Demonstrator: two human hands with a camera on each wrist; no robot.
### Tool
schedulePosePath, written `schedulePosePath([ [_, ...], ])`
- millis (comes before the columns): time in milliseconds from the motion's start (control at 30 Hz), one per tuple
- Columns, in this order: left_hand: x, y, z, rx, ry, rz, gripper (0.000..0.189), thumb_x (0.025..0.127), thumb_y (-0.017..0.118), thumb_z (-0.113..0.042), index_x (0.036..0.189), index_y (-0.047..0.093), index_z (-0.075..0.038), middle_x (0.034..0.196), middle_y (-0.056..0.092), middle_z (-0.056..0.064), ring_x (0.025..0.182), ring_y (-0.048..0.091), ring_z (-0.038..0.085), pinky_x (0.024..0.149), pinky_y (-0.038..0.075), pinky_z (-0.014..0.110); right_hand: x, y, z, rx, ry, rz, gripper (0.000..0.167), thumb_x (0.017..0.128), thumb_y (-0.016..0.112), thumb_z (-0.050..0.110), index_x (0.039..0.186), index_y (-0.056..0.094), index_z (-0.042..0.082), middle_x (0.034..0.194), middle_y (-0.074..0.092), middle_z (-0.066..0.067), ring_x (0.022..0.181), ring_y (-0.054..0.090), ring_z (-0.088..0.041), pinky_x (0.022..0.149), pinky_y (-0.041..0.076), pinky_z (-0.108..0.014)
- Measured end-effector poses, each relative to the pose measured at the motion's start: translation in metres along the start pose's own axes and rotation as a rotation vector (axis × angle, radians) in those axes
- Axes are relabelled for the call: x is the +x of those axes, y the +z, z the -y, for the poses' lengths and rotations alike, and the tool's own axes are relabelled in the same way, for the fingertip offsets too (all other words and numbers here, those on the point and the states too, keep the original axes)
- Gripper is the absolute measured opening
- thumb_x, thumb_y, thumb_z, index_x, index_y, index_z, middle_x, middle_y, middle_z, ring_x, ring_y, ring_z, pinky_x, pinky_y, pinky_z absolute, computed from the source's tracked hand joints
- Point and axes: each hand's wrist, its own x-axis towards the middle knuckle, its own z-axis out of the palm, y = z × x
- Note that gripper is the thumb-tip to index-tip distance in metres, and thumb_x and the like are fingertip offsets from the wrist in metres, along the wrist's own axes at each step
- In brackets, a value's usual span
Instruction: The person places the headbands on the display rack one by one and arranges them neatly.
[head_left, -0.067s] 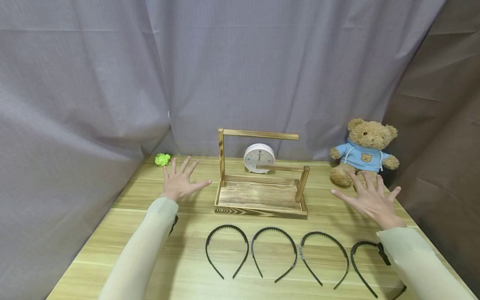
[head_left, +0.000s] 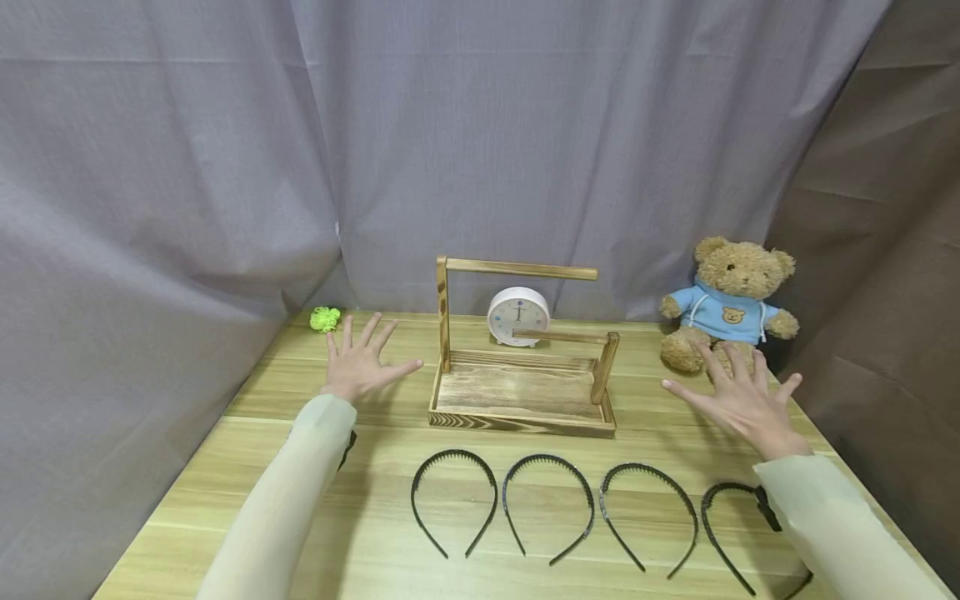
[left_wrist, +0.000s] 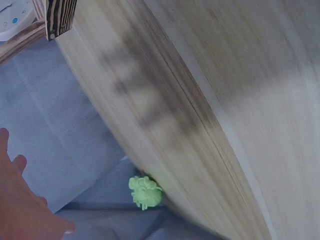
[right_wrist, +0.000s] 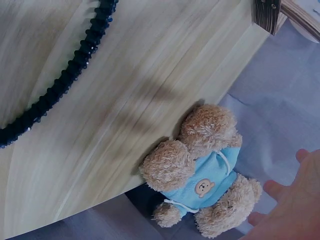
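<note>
My left hand (head_left: 362, 367) is held over the left side of the table with its fingers spread, holding nothing. Just beyond its fingertips lies a bright green stringy ball (head_left: 325, 319). On the right, my right hand (head_left: 746, 407) is likewise spread and holds nothing; in the head view its fingertips overlap the feet of a teddy bear (head_left: 726, 308) in a blue hoodie. Between the hands stands a wooden stand (head_left: 521, 423) with a tray base and two horizontal bars. Several black toothed headbands (head_left: 495, 492) lie in a row in front of it, the rightmost partly hidden by my right sleeve.
A round white clock (head_left: 518, 315) stands behind the wooden stand, partly covered by its lower bar. Grey curtains (head_left: 480, 150) hang behind and beside the wooden table (head_left: 225, 492). The bear sits near the back right edge.
</note>
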Motion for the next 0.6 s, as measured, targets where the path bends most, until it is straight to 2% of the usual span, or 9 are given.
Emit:
schedulePosePath([
  [67, 0.0, 0.0, -0.001, -0.003, -0.006, 0.009, 0.097, 0.079, 0.034, -0.087, 0.157, 0.012, -0.034, 0.165, 0.004, 0.003, 0.147, -0.009, 0.046, 0.111, -0.011, 0.071, -0.001, 0.0, 0.001, 0.008, -0.001, 0.007, 0.096, 0.087, 0.039, 0.077, 0.158, -0.002, 0.027, 0.157, 0.003, -0.033, 0.134, -0.012, -0.065, 0.083, -0.023, -0.087],
  [133, -0.001, 0.001, -0.006, -0.028, -0.018, 0.022, 0.097, 0.081, 0.037, -0.084, 0.158, 0.013, -0.029, 0.165, 0.009, 0.008, 0.147, -0.003, 0.048, 0.112, -0.006, 0.072, -0.004, 0.0, 0.001, 0.025, 0.002, 0.024, 0.097, 0.087, 0.039, 0.077, 0.158, -0.002, 0.026, 0.157, 0.001, -0.033, 0.134, -0.01, -0.067, 0.084, -0.02, -0.088],
  [167, -0.002, 0.002, -0.01, -0.082, -0.032, 0.038, 0.096, 0.083, 0.04, -0.081, 0.158, 0.015, -0.026, 0.164, 0.014, 0.01, 0.147, 0.003, 0.048, 0.114, -0.002, 0.071, -0.007, -0.001, 0.001, 0.038, 0.007, 0.039, 0.098, 0.087, 0.039, 0.077, 0.158, -0.002, 0.023, 0.157, 0.0, -0.034, 0.134, -0.009, -0.067, 0.085, -0.015, -0.089],
  [200, -0.003, 0.003, -0.014, -0.154, -0.053, 0.066, 0.094, 0.085, 0.045, -0.077, 0.157, 0.018, -0.022, 0.162, 0.02, 0.013, 0.145, 0.016, 0.048, 0.115, 0.005, 0.07, -0.01, -0.001, 0.0, 0.05, 0.014, 0.054, 0.099, 0.088, 0.038, 0.077, 0.158, -0.001, 0.02, 0.156, 0.001, -0.036, 0.134, -0.006, -0.067, 0.087, -0.01, -0.09],
  [267, -0.005, 0.008, -0.026, -0.315, -0.093, 0.115, 0.088, 0.089, 0.053, -0.065, 0.154, 0.027, -0.012, 0.153, 0.036, 0.021, 0.135, 0.038, 0.047, 0.114, 0.024, 0.066, -0.019, -0.002, -0.004, 0.082, 0.035, 0.088, 0.101, 0.089, 0.038, 0.076, 0.158, 0.001, 0.011, 0.152, 0.004, -0.041, 0.132, 0.001, -0.069, 0.09, 0.001, -0.09],
  [367, -0.006, 0.021, -0.043, -0.585, -0.161, 0.203, 0.074, 0.091, 0.063, -0.045, 0.146, 0.04, 0.0, 0.131, 0.057, 0.025, 0.103, 0.063, 0.036, 0.099, 0.051, 0.05, -0.037, -0.005, -0.016, 0.1, 0.066, 0.143, 0.106, 0.091, 0.038, 0.073, 0.153, 0.008, -0.007, 0.142, 0.013, -0.051, 0.123, 0.017, -0.07, 0.091, 0.021, -0.083],
  [400, -0.006, 0.026, -0.047, -0.651, -0.178, 0.237, 0.07, 0.092, 0.063, -0.039, 0.143, 0.042, 0.003, 0.122, 0.061, 0.025, 0.092, 0.065, 0.032, 0.093, 0.055, 0.046, -0.044, -0.005, -0.021, 0.101, 0.076, 0.16, 0.106, 0.092, 0.038, 0.072, 0.15, 0.011, -0.013, 0.138, 0.016, -0.053, 0.12, 0.022, -0.07, 0.091, 0.025, -0.081],
  [500, -0.004, 0.039, -0.058, -0.793, -0.216, 0.311, 0.058, 0.093, 0.065, -0.024, 0.138, 0.046, 0.008, 0.102, 0.066, 0.021, 0.075, 0.064, 0.021, 0.078, 0.06, 0.035, -0.064, -0.006, -0.038, 0.092, 0.126, 0.254, 0.107, 0.093, 0.04, 0.07, 0.142, 0.018, -0.023, 0.13, 0.02, -0.057, 0.112, 0.029, -0.07, 0.085, 0.036, -0.077],
  [600, -0.002, 0.046, -0.063, -0.87, -0.247, 0.345, 0.049, 0.091, 0.066, -0.009, 0.133, 0.05, 0.009, 0.096, 0.066, 0.017, 0.069, 0.061, 0.014, 0.072, 0.061, 0.029, -0.084, -0.002, -0.058, 0.087, 0.197, 0.373, 0.106, 0.092, 0.044, 0.068, 0.136, 0.022, -0.026, 0.124, 0.021, -0.058, 0.109, 0.031, -0.069, 0.082, 0.042, -0.071],
])
